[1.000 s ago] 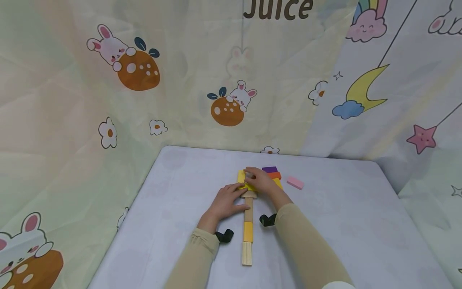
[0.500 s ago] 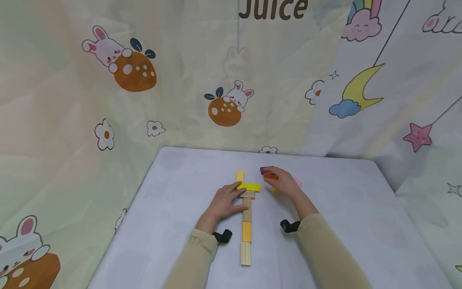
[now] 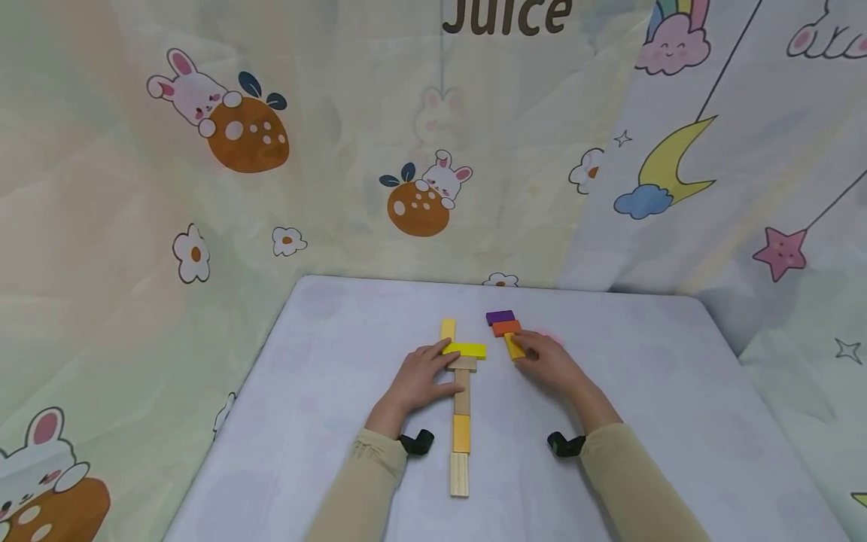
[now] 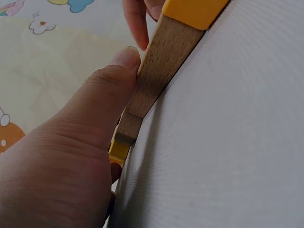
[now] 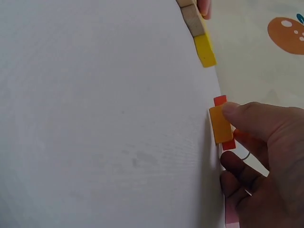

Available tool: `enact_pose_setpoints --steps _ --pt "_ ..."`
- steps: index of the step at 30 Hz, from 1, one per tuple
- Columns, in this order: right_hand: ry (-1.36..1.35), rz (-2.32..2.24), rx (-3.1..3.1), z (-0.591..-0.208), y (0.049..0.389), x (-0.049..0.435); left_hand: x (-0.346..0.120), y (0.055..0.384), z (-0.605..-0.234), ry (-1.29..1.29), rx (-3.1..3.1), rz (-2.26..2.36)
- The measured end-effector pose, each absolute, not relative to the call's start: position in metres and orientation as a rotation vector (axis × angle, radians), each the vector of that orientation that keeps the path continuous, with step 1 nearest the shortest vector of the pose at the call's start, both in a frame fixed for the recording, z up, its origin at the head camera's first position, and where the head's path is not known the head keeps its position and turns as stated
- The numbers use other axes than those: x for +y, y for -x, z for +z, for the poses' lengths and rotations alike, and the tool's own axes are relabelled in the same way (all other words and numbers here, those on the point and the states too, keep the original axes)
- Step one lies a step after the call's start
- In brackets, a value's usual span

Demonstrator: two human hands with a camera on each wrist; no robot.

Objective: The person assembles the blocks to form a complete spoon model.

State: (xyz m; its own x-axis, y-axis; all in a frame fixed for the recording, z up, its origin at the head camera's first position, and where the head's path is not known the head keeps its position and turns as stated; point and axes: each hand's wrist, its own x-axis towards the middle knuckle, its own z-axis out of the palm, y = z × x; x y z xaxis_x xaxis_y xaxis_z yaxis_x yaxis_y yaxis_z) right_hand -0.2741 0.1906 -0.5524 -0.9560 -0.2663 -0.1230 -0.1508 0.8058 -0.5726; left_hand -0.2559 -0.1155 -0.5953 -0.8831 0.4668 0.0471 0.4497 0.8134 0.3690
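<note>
Standing by the white-covered desk. Small painted and bare wooden blocks lie on it.

Right hand: thumb and forefinger pinch an amber rectangular wooden block, right of the row. Whether the block is off the surface, I cannot tell. Left hand: fingers loosely extended, tips on the left end of a bright yellow oblong wooden block, thumb by a long tan bare-wood block. Hands well apart.

Row, far to near: pale yellow wooden block; the bright yellow one, crosswise; short tan wooden block, also crosswise; the long tan one; orange-yellow wooden block; pale grooved wooden block.

Risks, in my judgement. The pinched block sits close against an orange-red wooden block; a sideways pull could drag that one, and the purple wooden block beyond it, askew. A pink wooden block lies under the curled lower fingers; a low sweep might knock it. Left side: nothing seems to fasten the row, so a thumb nudge or uneven fingertip pressure could open a joint or twist the crosspiece.

Containers: none seen; blocks lie loose.
</note>
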Motion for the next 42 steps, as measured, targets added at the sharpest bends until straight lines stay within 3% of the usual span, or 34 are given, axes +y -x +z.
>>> enact_pose_setpoints --steps 13,28,42 --pt "0.314 -0.908 2.856 -0.564 0.261 0.194 -0.116 0.256 -0.597 -0.775 2.964 0.601" --pt "0.338 -0.914 2.863 -0.567 0.269 0.192 -0.115 0.254 -0.594 -0.724 2.947 0.606" --pt "0.426 -1.105 2.805 -0.548 0.289 0.154 -0.114 0.255 -0.594 -0.671 2.934 0.605"
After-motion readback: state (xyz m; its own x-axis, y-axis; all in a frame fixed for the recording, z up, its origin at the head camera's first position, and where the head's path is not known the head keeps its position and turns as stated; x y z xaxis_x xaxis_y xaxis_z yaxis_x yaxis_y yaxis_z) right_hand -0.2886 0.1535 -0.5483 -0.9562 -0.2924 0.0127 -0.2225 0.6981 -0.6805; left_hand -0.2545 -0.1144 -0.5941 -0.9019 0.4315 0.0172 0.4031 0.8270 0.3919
